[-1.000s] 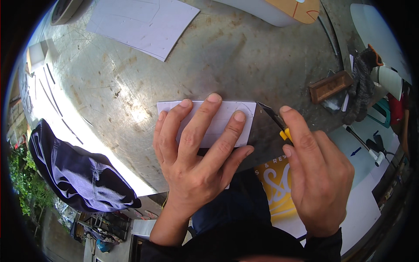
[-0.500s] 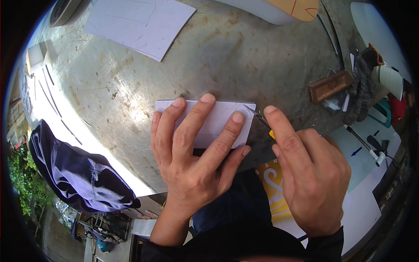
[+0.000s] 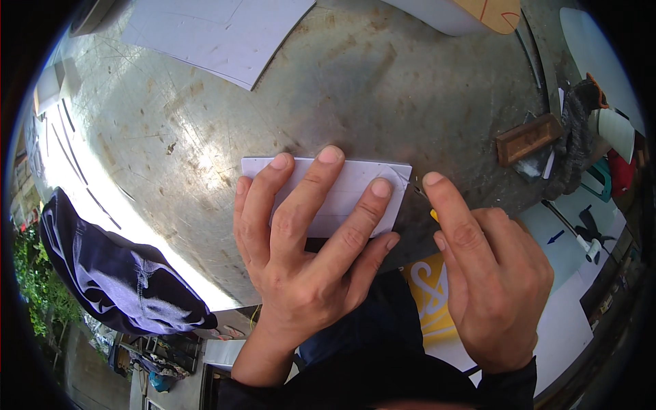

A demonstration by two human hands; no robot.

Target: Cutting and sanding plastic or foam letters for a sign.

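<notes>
Spread open, a person's left hand (image 3: 304,253) presses a stiff white rectangular board (image 3: 333,205) onto the scratched metal table (image 3: 437,96) at the view's centre, seemingly to keep it from sliding. The right hand (image 3: 495,280), at four o'clock, grips a slim yellow cutter (image 3: 434,215), index finger extended apparently for control, tip near the board's two-o'clock corner; contact cannot be told. A larger white sheet (image 3: 225,37) lies at eleven, a brown trough-shaped block (image 3: 528,140) at two, creased dark cloth (image 3: 130,273) at eight.
</notes>
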